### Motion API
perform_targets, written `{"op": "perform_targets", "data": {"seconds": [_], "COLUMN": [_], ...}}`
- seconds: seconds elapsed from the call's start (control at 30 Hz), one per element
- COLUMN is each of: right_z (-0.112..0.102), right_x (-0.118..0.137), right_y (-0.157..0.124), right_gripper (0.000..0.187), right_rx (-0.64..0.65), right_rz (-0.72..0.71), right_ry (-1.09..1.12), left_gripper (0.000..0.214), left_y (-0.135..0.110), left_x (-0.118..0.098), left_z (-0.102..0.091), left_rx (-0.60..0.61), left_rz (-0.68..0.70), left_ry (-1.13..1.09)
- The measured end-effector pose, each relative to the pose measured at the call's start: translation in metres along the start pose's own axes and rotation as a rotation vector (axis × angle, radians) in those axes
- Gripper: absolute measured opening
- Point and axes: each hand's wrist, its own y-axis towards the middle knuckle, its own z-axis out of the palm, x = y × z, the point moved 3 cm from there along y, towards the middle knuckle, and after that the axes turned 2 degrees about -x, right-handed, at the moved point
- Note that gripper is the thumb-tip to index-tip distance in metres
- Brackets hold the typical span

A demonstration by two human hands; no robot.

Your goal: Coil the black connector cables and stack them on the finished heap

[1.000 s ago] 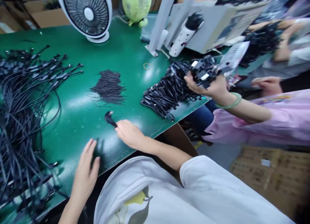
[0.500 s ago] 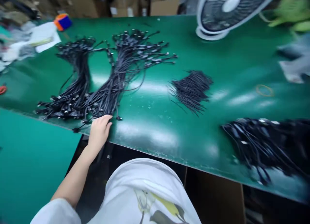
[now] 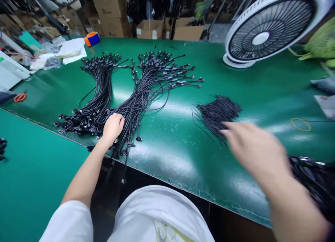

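Observation:
My left hand (image 3: 113, 127) is closed on black cables at the near end of the middle bundle (image 3: 138, 92), its fingers partly hidden. One cable end dangles over the table's front edge below it. A second bundle of black cables (image 3: 102, 83) lies just to the left, its plugs heaped beside my hand. On the right, my right hand (image 3: 255, 149) is smeared by motion. Its fingertips are over the near edge of a pile of short black ties (image 3: 218, 112); whether they grip any is unclear.
A white fan (image 3: 260, 37) stands at the back right. More black cables (image 3: 314, 179) lie by my right forearm. A rubber band (image 3: 300, 124), orange-handled scissors (image 3: 20, 97) and an orange-and-blue tape roll (image 3: 92, 39) rest on the green table (image 3: 167, 158).
My right hand has come into view from the right and reached the black ties. My left hand has shifted onto the middle bundle, and a cable now hangs off the edge. The view has tilted up.

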Motion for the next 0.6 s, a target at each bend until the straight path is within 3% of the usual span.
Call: {"op": "perform_targets", "data": {"seconds": [0.07, 0.2, 0.3, 0.4, 0.5, 0.6], "right_z": [0.039, 0.135, 0.170, 0.152, 0.099, 0.044], "right_x": [0.038, 0.120, 0.148, 0.153, 0.154, 0.150], "right_y": [0.031, 0.111, 0.152, 0.162, 0.159, 0.170], "right_gripper": [0.028, 0.039, 0.026, 0.033, 0.039, 0.041], "right_rx": [0.047, 0.101, 0.147, 0.127, -0.017, -0.119], "right_rz": [-0.191, -0.664, -0.815, -0.906, -0.988, -0.881], "right_ry": [-0.156, -0.239, -0.272, -0.263, -0.243, -0.277], "left_gripper": [0.027, 0.029, 0.035, 0.045, 0.030, 0.024], "left_y": [0.001, -0.020, -0.041, -0.052, -0.053, -0.053], "left_x": [0.001, -0.016, -0.039, -0.055, -0.063, -0.064], "left_z": [-0.003, -0.011, -0.004, 0.007, 0.005, -0.013], "left_rx": [-0.059, -0.159, -0.129, -0.050, 0.035, 0.116], "left_rz": [-0.001, 0.068, 0.170, 0.175, 0.112, -0.026], "left_ry": [-0.019, -0.019, -0.098, -0.240, -0.605, -1.114]}}
